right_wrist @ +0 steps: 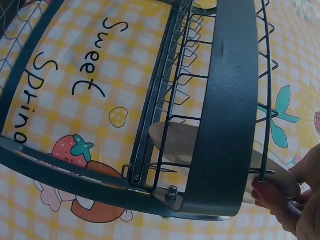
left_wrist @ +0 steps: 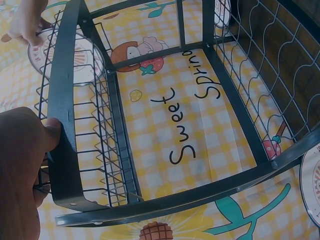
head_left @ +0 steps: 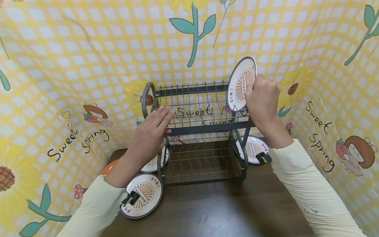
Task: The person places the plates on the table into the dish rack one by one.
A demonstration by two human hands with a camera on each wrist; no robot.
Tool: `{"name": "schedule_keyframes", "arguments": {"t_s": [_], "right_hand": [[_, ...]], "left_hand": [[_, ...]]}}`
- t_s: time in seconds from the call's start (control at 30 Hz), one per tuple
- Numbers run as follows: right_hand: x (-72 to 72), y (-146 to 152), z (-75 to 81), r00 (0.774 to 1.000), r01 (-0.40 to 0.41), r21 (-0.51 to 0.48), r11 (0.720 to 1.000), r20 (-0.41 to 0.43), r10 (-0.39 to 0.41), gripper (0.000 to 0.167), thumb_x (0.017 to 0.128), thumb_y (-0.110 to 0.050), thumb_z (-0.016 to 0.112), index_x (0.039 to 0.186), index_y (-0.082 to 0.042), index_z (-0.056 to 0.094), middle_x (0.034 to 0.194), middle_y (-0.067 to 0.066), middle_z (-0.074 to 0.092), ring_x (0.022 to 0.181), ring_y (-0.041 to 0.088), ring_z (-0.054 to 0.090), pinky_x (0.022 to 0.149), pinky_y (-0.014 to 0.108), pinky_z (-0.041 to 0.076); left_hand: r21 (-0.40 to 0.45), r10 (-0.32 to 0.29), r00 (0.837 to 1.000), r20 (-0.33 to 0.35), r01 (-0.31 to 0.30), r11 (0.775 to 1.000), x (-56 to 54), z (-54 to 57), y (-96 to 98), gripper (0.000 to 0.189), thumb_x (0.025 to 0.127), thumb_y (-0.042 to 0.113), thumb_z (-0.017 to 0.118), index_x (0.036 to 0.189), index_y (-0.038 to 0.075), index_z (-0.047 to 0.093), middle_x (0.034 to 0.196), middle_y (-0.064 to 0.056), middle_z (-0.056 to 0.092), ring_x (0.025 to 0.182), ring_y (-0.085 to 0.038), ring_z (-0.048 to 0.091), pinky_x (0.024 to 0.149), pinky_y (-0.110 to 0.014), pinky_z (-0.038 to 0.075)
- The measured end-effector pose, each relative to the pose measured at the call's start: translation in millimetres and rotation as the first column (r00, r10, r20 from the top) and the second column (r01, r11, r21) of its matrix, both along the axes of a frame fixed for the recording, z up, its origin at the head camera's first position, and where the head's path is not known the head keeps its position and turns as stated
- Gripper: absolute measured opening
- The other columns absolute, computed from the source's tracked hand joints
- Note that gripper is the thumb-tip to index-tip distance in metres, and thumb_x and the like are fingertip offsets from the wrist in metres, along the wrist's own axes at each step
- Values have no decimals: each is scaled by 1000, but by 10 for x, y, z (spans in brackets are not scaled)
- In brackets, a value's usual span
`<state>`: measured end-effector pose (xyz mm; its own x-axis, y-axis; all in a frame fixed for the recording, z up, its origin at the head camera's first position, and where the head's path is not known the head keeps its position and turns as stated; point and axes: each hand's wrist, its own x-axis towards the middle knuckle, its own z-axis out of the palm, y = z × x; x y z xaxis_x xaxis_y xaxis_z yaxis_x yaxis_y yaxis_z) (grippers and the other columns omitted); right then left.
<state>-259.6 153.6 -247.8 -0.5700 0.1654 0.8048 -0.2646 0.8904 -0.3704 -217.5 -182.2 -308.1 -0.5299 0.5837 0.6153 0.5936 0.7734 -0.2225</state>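
From where I stand, R hand is pinching a plate, tilted, abt 2 o'clock on the rack, lower edge in its top tier. L hand, fingers straight (thumb at front rail), rests at 9 o'clock.

Yellow-checked floral backdrop, brown tabletop, orange object partly hidden

The brown table carries a dark two-tier rack — patterned plates lie on either side.
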Motion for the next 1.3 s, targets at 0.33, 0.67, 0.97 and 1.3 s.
{"name": "schedule_keyframes", "arguments": {"t_s": [0.33,0.67,0.97,1.3], "right_hand": [[49,48,24,992,-48,-97,994,108,58,28,101,-16,66,95,11,71,79,27,69,69,39,63,59,36,42],[137,98,27,958,-90,-186,978,251,136,49,101,-39,65,126,3,67,91,22,74,75,30,67,55,20,42],[259,131,-18,946,-91,-188,978,289,144,68,102,-59,51,138,-1,61,100,20,74,86,33,68,71,40,50],[262,486,-452,973,-232,37,972,27,231,34,106,-24,56,99,6,72,87,20,69,80,34,64,70,46,53]], "left_hand": [[15,-4,1000,6,4,1000,11,6,13,53,100,13,66,149,1,51,154,-20,51,143,-37,50,122,-49,40],[19,-8,1000,7,7,1000,6,11,13,53,99,13,66,149,2,52,154,-19,52,143,-37,50,122,-49,40],[16,-6,1000,29,5,1000,24,18,10,53,101,14,64,151,2,50,156,-20,49,145,-37,47,123,-50,39],[2,0,1000,13,0,1000,29,16,2,54,100,14,65,151,2,50,155,-20,51,145,-37,48,123,-49,40]]}}
